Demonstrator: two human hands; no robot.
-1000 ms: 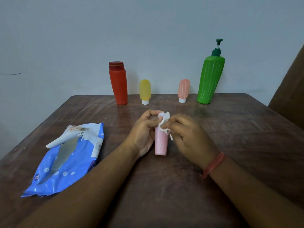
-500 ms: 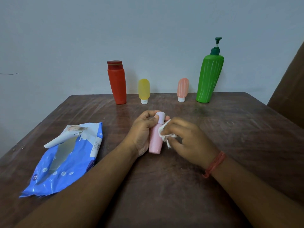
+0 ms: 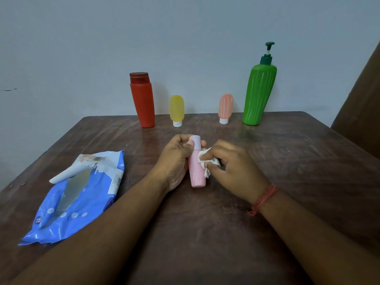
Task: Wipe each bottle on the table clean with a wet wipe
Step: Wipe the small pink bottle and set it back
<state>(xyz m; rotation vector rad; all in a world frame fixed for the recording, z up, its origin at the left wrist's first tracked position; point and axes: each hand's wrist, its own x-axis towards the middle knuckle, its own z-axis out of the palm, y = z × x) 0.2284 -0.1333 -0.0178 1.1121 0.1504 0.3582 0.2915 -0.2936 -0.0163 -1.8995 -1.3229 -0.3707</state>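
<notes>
A small pink bottle (image 3: 196, 168) with a lilac cap stands near the middle of the table. My left hand (image 3: 177, 159) grips it from the left, fingers curled round its neck. My right hand (image 3: 232, 167) pinches a crumpled white wet wipe (image 3: 206, 160) and presses it against the bottle's right side. Along the far edge stand a red bottle (image 3: 143, 101), a yellow tube (image 3: 176, 110), a peach tube (image 3: 225, 108) and a green pump bottle (image 3: 258, 93).
A blue pack of wet wipes (image 3: 80, 194) lies at the left with its white flap peeled open. The brown wooden table (image 3: 287, 161) meets a pale wall behind. A dark brown panel (image 3: 364, 103) rises at the right edge.
My right hand has slid the wipe from the bottle's cap down to its upper body. The cap now shows bare. The bottle leans a little more to the left.
</notes>
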